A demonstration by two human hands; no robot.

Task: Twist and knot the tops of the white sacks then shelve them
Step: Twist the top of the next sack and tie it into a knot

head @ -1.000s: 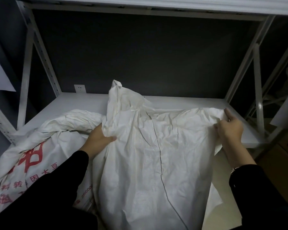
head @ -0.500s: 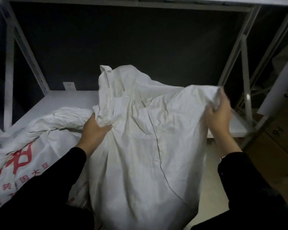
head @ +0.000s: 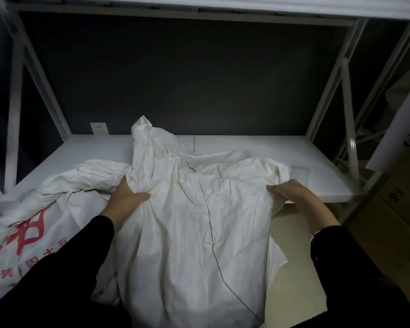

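The lower end of the plain white sack (head: pixel 199 221) runs out of view at the bottom, and black sleeves cover both forearms. The left hand (head: pixel 126 197) has its fingers buried in bunched cloth at the sack's upper left, with only the thumb lying in sight; its grip is clamped on that bunch. The right hand (head: pixel 291 192) curls its fingers over the sack's upper right edge with the thumb hidden, its grip closed on the cloth. The sack's top lies on the front of the shelf (head: pixel 294 162), one crumpled peak standing up, while its body hangs off the front edge. Just to the left a printed sack (head: pixel 45 221) with red characters lies partly on the shelf, cut off by the frame's left side; its print is too broken up to read. The room is dim. Behind the white shelf is a dark wall with a socket (head: pixel 99 128). A paper label (head: pixel 398 129) marked 3 hangs at right, above brown boxes (head: pixel 393 209).
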